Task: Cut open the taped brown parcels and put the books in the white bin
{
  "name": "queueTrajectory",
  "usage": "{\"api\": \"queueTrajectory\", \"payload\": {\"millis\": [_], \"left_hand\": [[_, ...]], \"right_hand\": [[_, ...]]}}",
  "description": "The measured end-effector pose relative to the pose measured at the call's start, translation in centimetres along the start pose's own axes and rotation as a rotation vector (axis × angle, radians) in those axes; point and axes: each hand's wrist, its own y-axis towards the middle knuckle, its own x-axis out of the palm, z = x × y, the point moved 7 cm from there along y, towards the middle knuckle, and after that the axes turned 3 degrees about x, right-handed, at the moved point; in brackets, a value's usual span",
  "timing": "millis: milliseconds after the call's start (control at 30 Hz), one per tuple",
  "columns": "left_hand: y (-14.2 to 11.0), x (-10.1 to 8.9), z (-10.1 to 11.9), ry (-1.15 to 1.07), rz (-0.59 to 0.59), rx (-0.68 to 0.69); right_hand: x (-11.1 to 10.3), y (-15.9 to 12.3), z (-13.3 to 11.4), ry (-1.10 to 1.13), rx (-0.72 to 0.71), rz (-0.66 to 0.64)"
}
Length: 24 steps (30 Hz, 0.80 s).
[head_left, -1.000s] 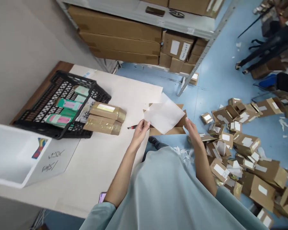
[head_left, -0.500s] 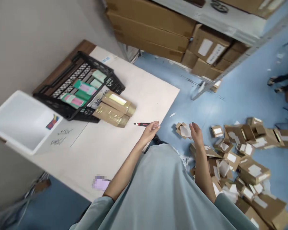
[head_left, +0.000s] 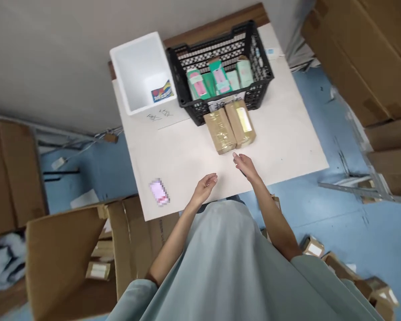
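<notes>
- On the white tabletop [head_left: 287,133], I record two taped cardboard boxes [head_left: 220,131] side by side at the front of the black crate [head_left: 267,79]; one bears an illegible label [head_left: 244,119].
- Crate contents: green and pink cartons [head_left: 220,78].
- White bin [head_left: 133,62]: bright printed item [head_left: 162,91] inside, unreadable handwriting [head_left: 158,114] outside.
- Large open carton [head_left: 127,240]: small labelled boxes [head_left: 98,269] within.
- Left hand [head_left: 202,189]: half-open, fingers loosely curled.
- Right hand [head_left: 247,167]: near the taped boxes, dark item [head_left: 243,173] beneath; I cannot tell whether it is gripped.
</notes>
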Motion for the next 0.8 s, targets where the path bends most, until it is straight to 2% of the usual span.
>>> {"api": "queueTrajectory", "payload": {"millis": [67,133,200,300,400,500,633,800], "left_hand": [[-1.3,-2.1,-1.1,-0.042,0.08,-0.036],[-2.6,-4.0,-2.3,-0.095,0.159,-0.069],[-4.0,-5.7,-3.5,-0.148,0.239,-0.101],[-5.3,-7.7,-5.2,-0.204,0.32,-0.144],[-5.3,-9.6,-6.4,-0.227,0.355,-0.152],[-3.9,-12.2,-6.9,-0.188,0.41,-0.127],[-0.7,-15.8,-7.4,-0.085,0.541,-0.134],[4.0,-17.1,-7.6,-0.037,0.38,-0.04]], "right_hand": [[3.1,2.8,-0.1,0.061,0.087,0.01],[5.5,5.1,0.2,0.119,0.152,0.076],[7.6,6.5,0.6,0.134,0.159,0.127],[9.9,6.9,0.9,0.101,0.064,0.109],[11.0,5.4,0.8,0.074,-0.09,0.022],[11.5,3.3,0.3,0.013,-0.242,-0.095],[11.4,1.5,0.8,-0.151,-0.278,-0.184],[12.2,-0.2,2.4,-0.284,-0.23,-0.264]]}}
